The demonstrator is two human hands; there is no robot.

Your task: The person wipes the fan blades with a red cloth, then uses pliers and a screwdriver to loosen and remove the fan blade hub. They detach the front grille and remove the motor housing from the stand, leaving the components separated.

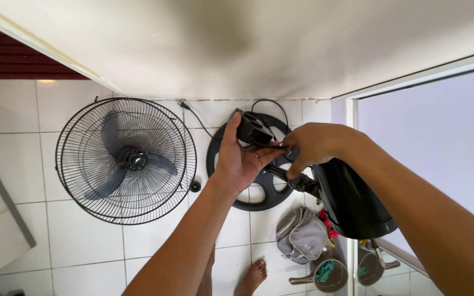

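1. A small black control box (pixel 252 130) is sitting against the upper palm of the left hand (pixel 241 159), just under its raised fingers (pixel 230 129), which are standing nearly straight and loosely spread rather than curling around it.
2. The right hand (pixel 312 147) is reaching in from the right, with its fingers (pixel 294 164) pinching narrow at the box's lower right edge; exactly what they are pinching is too small to tell.
3. A black rod (pixel 286 178) is running down and to the right from below the right fingers into a large glossy black motor housing (pixel 352 203), which is hanging just under the right wrist.
4. Behind both hands, a round black fan base (pixel 259 200) with spoke openings is lying flat on the white tiled floor (pixel 83 246).
5. A black power cord (pixel 196 116) is trailing along the floor above the left fingers, close to the wall.
6. Well to the left of the left fingers, a black wire fan guard (pixel 126 160) with grey blades inside is lying on the tiles, with a small black knob (pixel 195 186) just beside its rim.
7. Below the right fingers, a grey pouch (pixel 302 235) is resting on the floor, near a bare foot (pixel 253 277).
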